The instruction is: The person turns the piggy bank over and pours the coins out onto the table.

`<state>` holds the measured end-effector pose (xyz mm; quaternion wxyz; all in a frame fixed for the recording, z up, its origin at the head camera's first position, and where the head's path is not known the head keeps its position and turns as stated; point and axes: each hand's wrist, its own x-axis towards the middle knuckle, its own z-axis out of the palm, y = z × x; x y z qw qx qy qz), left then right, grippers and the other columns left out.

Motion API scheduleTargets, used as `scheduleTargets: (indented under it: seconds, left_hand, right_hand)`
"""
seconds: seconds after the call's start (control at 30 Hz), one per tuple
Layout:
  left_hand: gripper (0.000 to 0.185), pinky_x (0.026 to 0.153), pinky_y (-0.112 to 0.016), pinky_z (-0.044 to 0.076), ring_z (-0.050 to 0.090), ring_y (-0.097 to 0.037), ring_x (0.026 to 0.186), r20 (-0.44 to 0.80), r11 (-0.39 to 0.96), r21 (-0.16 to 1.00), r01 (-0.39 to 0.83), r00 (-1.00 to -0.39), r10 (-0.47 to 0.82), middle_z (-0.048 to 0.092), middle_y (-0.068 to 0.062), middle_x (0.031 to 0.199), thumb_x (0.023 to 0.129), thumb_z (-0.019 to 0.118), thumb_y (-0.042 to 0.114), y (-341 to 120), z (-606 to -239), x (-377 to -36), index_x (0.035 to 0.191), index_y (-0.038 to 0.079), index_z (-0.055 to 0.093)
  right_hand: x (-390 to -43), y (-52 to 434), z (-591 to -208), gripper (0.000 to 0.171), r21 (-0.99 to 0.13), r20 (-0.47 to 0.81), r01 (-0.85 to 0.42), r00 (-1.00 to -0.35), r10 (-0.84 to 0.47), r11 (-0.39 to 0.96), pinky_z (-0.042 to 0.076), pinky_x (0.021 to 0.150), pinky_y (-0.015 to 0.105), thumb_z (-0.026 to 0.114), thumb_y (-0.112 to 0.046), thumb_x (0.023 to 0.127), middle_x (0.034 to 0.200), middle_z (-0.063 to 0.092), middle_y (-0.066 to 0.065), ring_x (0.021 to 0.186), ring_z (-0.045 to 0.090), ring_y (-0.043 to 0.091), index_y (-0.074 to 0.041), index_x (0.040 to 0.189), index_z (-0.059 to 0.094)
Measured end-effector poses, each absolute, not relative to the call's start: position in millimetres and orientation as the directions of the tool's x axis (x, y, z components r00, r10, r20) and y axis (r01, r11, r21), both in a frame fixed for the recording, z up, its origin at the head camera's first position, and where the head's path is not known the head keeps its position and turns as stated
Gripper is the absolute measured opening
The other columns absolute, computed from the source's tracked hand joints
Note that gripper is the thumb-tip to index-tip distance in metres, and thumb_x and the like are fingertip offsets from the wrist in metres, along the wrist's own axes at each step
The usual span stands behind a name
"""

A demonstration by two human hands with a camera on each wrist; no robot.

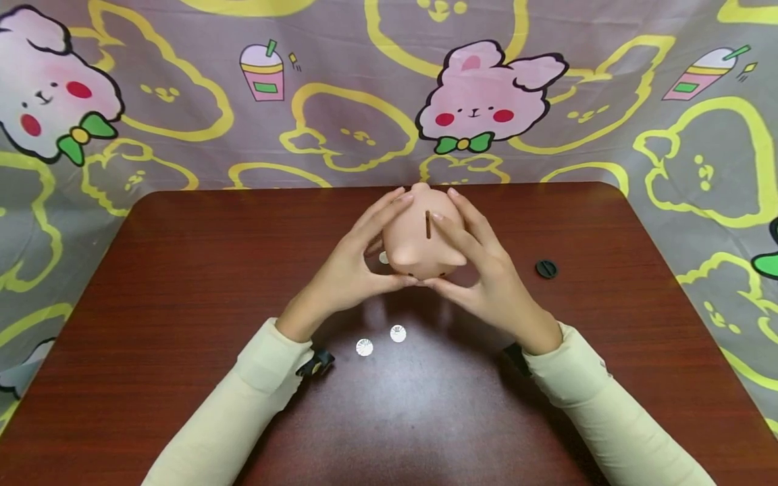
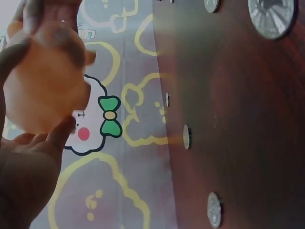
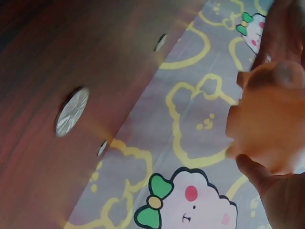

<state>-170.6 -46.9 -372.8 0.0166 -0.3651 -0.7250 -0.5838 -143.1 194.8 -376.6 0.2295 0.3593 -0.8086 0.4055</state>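
A peach-coloured piggy bank [image 1: 404,233] is held up above the table between both hands, its coin slot [image 1: 428,225] facing up. My left hand [image 1: 346,273] grips its left side, thumb at the near end and fingers toward the far end. On the opposite side my right hand [image 1: 492,273] grips it too, a fingertip right beside the slot. Both wrist views show the piggy bank [image 2: 45,95] raised off the tabletop, with its underside partly in shadow. Below lie silver coins, among them one coin [image 1: 398,333] and another coin [image 1: 364,347] nearer the left wrist.
A round black plug [image 1: 546,268] lies on the dark red-brown table [image 1: 182,283], to the right of the right hand. One more coin [image 1: 383,257] shows partly behind the left hand. Patterned cloth [image 1: 340,135] hangs along the table's back and sides.
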Motion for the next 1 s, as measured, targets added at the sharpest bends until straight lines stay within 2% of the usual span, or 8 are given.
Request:
scheduleTargets:
  seconds: [0.13, 0.3, 0.37, 0.43, 0.53, 0.6, 0.7, 1.0]
  left_hand:
    - [0.094, 0.109, -0.034, 0.053, 0.051, -0.022, 0.145, 0.353, 0.003, 0.913, 0.408, -0.794, 0.496, 0.029, 0.002, 0.172, 0.084, 0.084, -0.005, -46, -373, -169, 0.164, 0.017, 0.037]
    - [0.077, 0.100, -0.038, 0.059, 0.057, -0.022, 0.139, 0.267, 0.013, 0.950, 0.310, -0.837, 0.478, 0.033, 0.007, 0.170, 0.096, 0.075, 0.003, -41, -373, -168, 0.162, 0.023, 0.041]
    - [0.071, 0.096, -0.040, 0.061, 0.059, -0.022, 0.135, 0.227, 0.046, 0.959, 0.281, -0.853, 0.470, 0.041, 0.006, 0.166, 0.099, 0.071, 0.009, -40, -373, -169, 0.162, 0.024, 0.042]
    - [0.064, 0.084, -0.044, 0.063, 0.069, -0.025, 0.117, 0.169, 0.111, 0.964, 0.243, -0.877, 0.451, 0.050, 0.002, 0.158, 0.103, 0.068, 0.017, -39, -372, -169, 0.161, 0.025, 0.042]
    - [0.058, 0.075, -0.043, 0.063, 0.075, -0.025, 0.088, 0.065, 0.157, 0.977, 0.145, -0.901, 0.429, 0.060, -0.007, 0.146, 0.107, 0.062, 0.027, -37, -372, -168, 0.161, 0.024, 0.043]
    - [0.056, 0.070, -0.043, 0.064, 0.075, -0.025, 0.072, -0.004, 0.154, 0.986, 0.067, -0.906, 0.422, 0.062, -0.011, 0.142, 0.108, 0.060, 0.031, -36, -372, -168, 0.160, 0.022, 0.044]
    - [0.055, 0.074, -0.038, 0.065, 0.076, -0.022, 0.073, -0.061, 0.130, 0.992, -0.005, -0.900, 0.431, 0.063, -0.013, 0.140, 0.109, 0.058, 0.033, -35, -372, -167, 0.160, 0.019, 0.043]
    - [0.055, 0.074, -0.037, 0.065, 0.076, -0.023, 0.075, -0.067, 0.153, 0.988, 0.001, -0.898, 0.435, 0.065, -0.013, 0.137, 0.109, 0.057, 0.032, -35, -372, -167, 0.161, 0.021, 0.043]
  right_hand:
    - [-142, 193, -371, 0.083, -0.641, 0.582, -0.663, -0.748, -0.319, 0.386, 0.042, 0.118, 0.030, 0.090, -0.013, 0.083, 0.167, 0.038, 0.009, 0.150, 0.043, 0.027, -0.017, 0.156, 0.051]
    - [-142, 189, -365, 0.074, -0.819, 0.413, -0.455, -0.891, -0.190, 0.349, 0.052, 0.102, 0.020, 0.084, -0.007, 0.088, 0.157, 0.052, -0.002, 0.138, 0.053, 0.015, -0.022, 0.154, 0.054]
    - [-143, 188, -361, 0.064, -0.867, 0.311, -0.348, -0.937, -0.157, 0.358, 0.054, 0.098, 0.020, 0.080, -0.016, 0.094, 0.152, 0.056, -0.005, 0.131, 0.057, 0.014, -0.027, 0.152, 0.055]
    - [-145, 189, -358, 0.054, -0.910, 0.180, -0.222, -0.972, -0.148, 0.349, 0.057, 0.092, 0.024, 0.074, -0.029, 0.099, 0.145, 0.062, -0.002, 0.122, 0.063, 0.015, -0.030, 0.150, 0.057]
    - [-148, 188, -354, 0.050, -0.955, -0.034, -0.015, -0.986, -0.161, 0.296, 0.064, 0.076, 0.034, 0.068, -0.044, 0.102, 0.132, 0.067, 0.007, 0.098, 0.073, 0.018, -0.028, 0.148, 0.058]
    - [-150, 188, -354, 0.052, -0.962, -0.133, 0.084, -0.975, -0.175, 0.262, 0.065, 0.071, 0.040, 0.066, -0.048, 0.102, 0.125, 0.068, 0.012, 0.084, 0.075, 0.021, -0.025, 0.148, 0.057]
    - [-153, 189, -355, 0.056, -0.952, -0.210, 0.159, -0.961, -0.181, 0.260, 0.065, 0.069, 0.041, 0.065, -0.050, 0.102, 0.123, 0.069, 0.015, 0.074, 0.077, 0.024, -0.023, 0.150, 0.056]
    - [-154, 190, -358, 0.053, -0.951, -0.214, 0.158, -0.958, -0.194, 0.266, 0.065, 0.070, 0.039, 0.065, -0.049, 0.102, 0.125, 0.068, 0.015, 0.079, 0.077, 0.025, -0.022, 0.147, 0.057]
